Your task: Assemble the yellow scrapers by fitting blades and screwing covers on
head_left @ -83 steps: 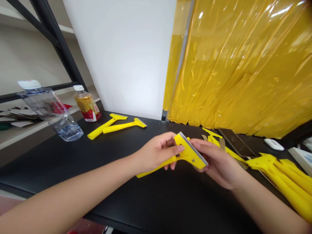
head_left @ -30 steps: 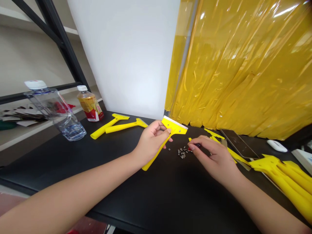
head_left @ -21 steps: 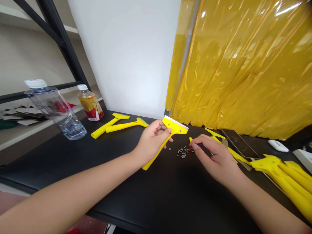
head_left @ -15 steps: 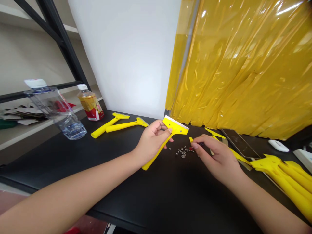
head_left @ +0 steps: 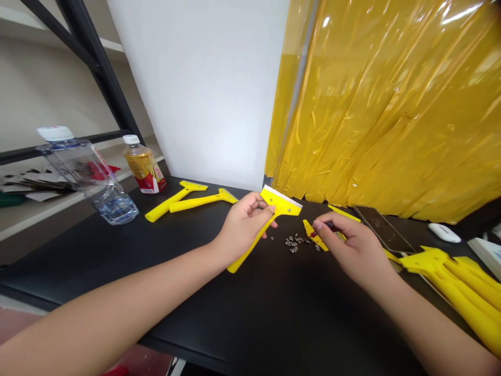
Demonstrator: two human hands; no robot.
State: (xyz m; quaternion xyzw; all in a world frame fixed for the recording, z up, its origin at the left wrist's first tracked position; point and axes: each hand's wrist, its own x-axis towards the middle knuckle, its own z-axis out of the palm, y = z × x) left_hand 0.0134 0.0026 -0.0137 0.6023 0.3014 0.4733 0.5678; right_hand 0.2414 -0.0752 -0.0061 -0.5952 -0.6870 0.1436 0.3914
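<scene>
My left hand [head_left: 250, 222] is closed around a yellow scraper [head_left: 282, 204], its blade end raised toward the back and its handle slanting down to the front. Two small screw heads show on the scraper's head. Just right of it, my right hand [head_left: 348, 243] pinches a small dark tool [head_left: 329, 224] with a red part; the fingers hide most of it, so its kind is unclear. Under those fingertips lies a flat yellow plate [head_left: 316, 236] on the table. A loose pile of small screws [head_left: 294, 243] sits between the two hands.
Two yellow scrapers [head_left: 172, 202] lie at the back left, near a drink bottle [head_left: 144, 164] and a clear water bottle [head_left: 97, 180]. On the right are a phone [head_left: 383, 230], a white earphone case [head_left: 444, 233] and several yellow scraper handles [head_left: 457, 282]. Yellow wrapping [head_left: 391, 115] stands behind.
My right hand has lifted slightly, and the dark tool has moved up and away from the screws. More of the yellow plate now shows. My left hand has stayed still with the scraper.
</scene>
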